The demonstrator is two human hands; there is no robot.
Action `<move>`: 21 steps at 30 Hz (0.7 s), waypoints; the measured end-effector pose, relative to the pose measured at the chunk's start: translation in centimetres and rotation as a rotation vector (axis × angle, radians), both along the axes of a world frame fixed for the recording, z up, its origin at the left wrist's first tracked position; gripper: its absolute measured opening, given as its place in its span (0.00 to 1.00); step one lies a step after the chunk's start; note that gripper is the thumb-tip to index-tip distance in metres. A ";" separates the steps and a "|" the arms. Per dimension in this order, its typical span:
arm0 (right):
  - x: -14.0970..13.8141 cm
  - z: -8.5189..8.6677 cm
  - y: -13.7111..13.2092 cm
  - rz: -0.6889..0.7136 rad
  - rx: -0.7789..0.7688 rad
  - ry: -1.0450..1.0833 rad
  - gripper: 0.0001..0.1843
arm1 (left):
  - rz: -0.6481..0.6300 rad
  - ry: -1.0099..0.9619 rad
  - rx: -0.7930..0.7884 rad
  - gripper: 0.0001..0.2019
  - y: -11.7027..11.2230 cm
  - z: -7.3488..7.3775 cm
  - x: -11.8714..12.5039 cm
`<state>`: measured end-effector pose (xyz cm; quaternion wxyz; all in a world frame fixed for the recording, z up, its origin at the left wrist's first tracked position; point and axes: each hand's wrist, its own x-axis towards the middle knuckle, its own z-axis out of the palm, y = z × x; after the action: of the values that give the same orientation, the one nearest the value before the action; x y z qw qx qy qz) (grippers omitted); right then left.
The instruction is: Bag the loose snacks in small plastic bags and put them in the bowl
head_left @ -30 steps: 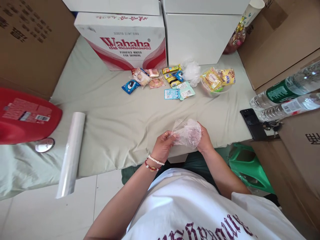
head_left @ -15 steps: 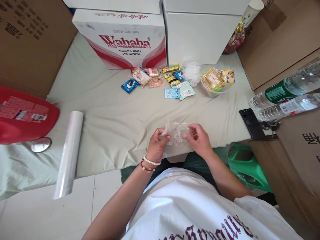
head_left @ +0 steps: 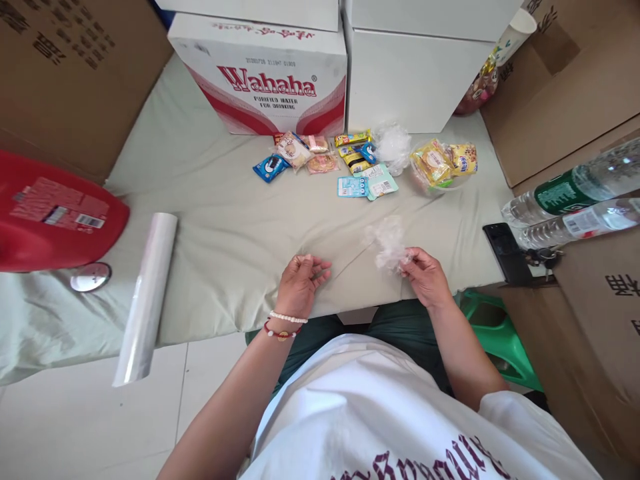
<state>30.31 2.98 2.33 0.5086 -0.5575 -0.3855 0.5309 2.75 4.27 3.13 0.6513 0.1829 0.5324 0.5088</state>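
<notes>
A crumpled piece of clear plastic film (head_left: 391, 245) hangs from my right hand (head_left: 425, 275), whose thumb and fingers pinch its right edge. Left of it, above the cloth near the table's front edge, my left hand (head_left: 301, 283) holds nothing, its fingers loosely bent and apart. Beyond the hands lie several small snack packets, among them a blue packet (head_left: 271, 168) and a light green packet (head_left: 382, 181). A clump of clear plastic (head_left: 393, 148) sits beside a clear bowl (head_left: 453, 189) with yellow snack packets in it.
A Wahaha carton (head_left: 270, 80) and a white box (head_left: 400, 80) stand at the back. On the left are a red jug (head_left: 60, 213) and a clear plastic roll (head_left: 147, 300) overhanging the edge. A phone (head_left: 506, 253), keys (head_left: 547, 259) and water bottles (head_left: 565, 193) lie right.
My left hand has let go of the plastic film and moved left. The film now hangs from my right hand alone, which has shifted right. The view has turned slightly.
</notes>
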 end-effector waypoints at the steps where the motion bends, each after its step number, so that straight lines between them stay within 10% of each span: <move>1: 0.4 0.2 -0.2 0.007 0.028 -0.023 0.19 | -0.048 -0.019 -0.031 0.24 0.1 0.3 0.1; 8: -1.1 1.4 -0.7 0.198 0.335 -0.492 0.08 | -0.375 -0.109 -0.127 0.32 1.5 3.0 3.2; 15: -1.3 1.0 -0.2 0.204 0.311 -0.411 0.08 | -0.152 0.047 -0.009 0.20 1.8 2.1 2.9; 21: -0.1 0.5 -0.1 0.138 0.333 -0.482 0.07 | -0.214 0.003 -0.167 0.34 1.1 2.7 1.6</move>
<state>30.25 2.85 2.86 0.4497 -0.5487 -0.6139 0.3462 4.37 5.37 5.79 0.7139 0.1844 0.5515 0.3900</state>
